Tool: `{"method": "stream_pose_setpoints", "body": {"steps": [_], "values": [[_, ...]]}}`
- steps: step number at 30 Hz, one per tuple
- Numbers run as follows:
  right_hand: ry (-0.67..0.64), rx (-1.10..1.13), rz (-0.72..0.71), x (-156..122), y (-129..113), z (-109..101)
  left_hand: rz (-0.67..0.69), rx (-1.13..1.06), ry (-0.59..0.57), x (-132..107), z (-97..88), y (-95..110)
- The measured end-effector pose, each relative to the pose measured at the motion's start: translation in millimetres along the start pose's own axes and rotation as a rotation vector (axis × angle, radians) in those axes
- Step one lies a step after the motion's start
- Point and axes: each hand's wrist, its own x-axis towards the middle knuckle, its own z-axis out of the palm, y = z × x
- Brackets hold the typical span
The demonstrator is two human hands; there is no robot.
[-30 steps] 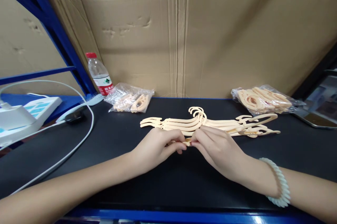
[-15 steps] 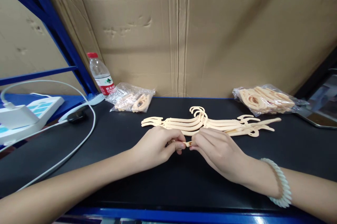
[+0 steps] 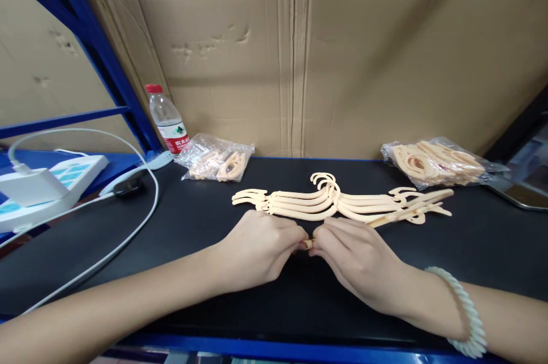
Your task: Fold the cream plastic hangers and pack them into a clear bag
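Note:
My left hand (image 3: 263, 247) and my right hand (image 3: 357, 258) meet near the middle of the black table, fingertips pinched. Between them shows the end of a small pale wood-coloured piece (image 3: 308, 244); the fingers hide the rest of it. Just beyond my knuckles lies a flat layout of pale curved strips (image 3: 299, 204), with hooked ends at left, right and top middle. A long pale strip (image 3: 415, 207) slants out past my right hand over the layout's right end; I cannot tell if that hand holds it.
Clear plastic bags of pale pieces lie at back left (image 3: 218, 158) and back right (image 3: 436, 161). A red-capped bottle (image 3: 169, 121) leans by the cardboard wall (image 3: 222, 67). At left are a white power strip (image 3: 81, 178) and a looping cable (image 3: 156, 187). A dark tablet-like object (image 3: 518, 193) is at right.
My left hand has turned over, its thumb now hidden, and both hands have come slightly closer and lower around the small piece. The view has shifted a little.

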Motion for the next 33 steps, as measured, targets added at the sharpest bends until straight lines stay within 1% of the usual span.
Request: {"method": "stream_pose_setpoints", "body": {"steps": [6,8,10,13,14,15,17,18,19,20,21,22,24,25,26,28,29,31,33], "values": [[-0.001,0.078,0.069,0.2,3.2,-2.6,-0.044,-0.092,-0.033,3.5,-1.3,-1.5],[0.012,0.085,0.086,1.0,3.9,-3.1,-0.068,-0.147,-0.016,4.2,1.4,-1.4],[0.029,0.086,0.080,2.7,4.2,-3.9,-0.072,-0.212,0.028,4.8,5.1,-1.3],[0.051,0.081,0.034,6.2,5.3,-7.7,-0.079,-0.299,0.115,5.9,9.0,-0.8],[0.080,0.066,0.012,7.0,5.9,-9.8,-0.097,-0.323,0.148,6.3,9.3,-0.6],[0.126,0.042,-0.027,7.1,6.3,-12.1,-0.124,-0.352,0.180,6.7,8.9,-0.4],[0.225,-0.015,-0.166,5.6,6.3,-16.2,-0.198,-0.422,0.241,7.5,6.3,-0.3],[0.247,-0.031,-0.226,4.0,5.7,-17.2,-0.234,-0.455,0.270,7.8,4.4,-0.3],[0.237,-0.028,-0.244,2.3,4.8,-17.2,-0.268,-0.479,0.298,8.0,2.3,-0.5],[0.190,0.007,-0.203,0.9,3.9,-16.1,-0.293,-0.495,0.327,8.2,0.2,-0.7],[0.113,0.075,-0.094,0.0,3.2,-14.0,-0.306,-0.504,0.355,8.2,-1.7,-0.8],[0.034,0.179,0.067,0.0,3.1,-11.2,-0.309,-0.511,0.383,8.1,-3.3,-0.9],[-0.069,0.491,0.402,2.3,4.9,-5.4,-0.296,-0.538,0.405,7.9,-4.9,-0.7],[-0.078,0.683,0.523,4.2,6.6,-3.2,-0.283,-0.562,0.389,7.8,-4.9,-0.3],[-0.057,0.869,0.606,6.2,8.6,-1.8,-0.270,-0.589,0.356,7.6,-4.6,0.2],[0.034,1.141,0.667,9.1,11.9,-1.1,-0.255,-0.632,0.260,7.3,-3.3,1.7],[0.075,1.210,0.672,9.8,12.9,-1.3,-0.253,-0.640,0.214,7.0,-2.6,2.5],[0.110,1.252,0.681,9.5,13.8,-1.4,-0.262,-0.644,0.158,6.1,-2.1,3.8],[0.106,1.269,0.695,8.2,14.2,-0.1,-0.266,-0.676,0.134,4.7,-2.9,3.7]]}}
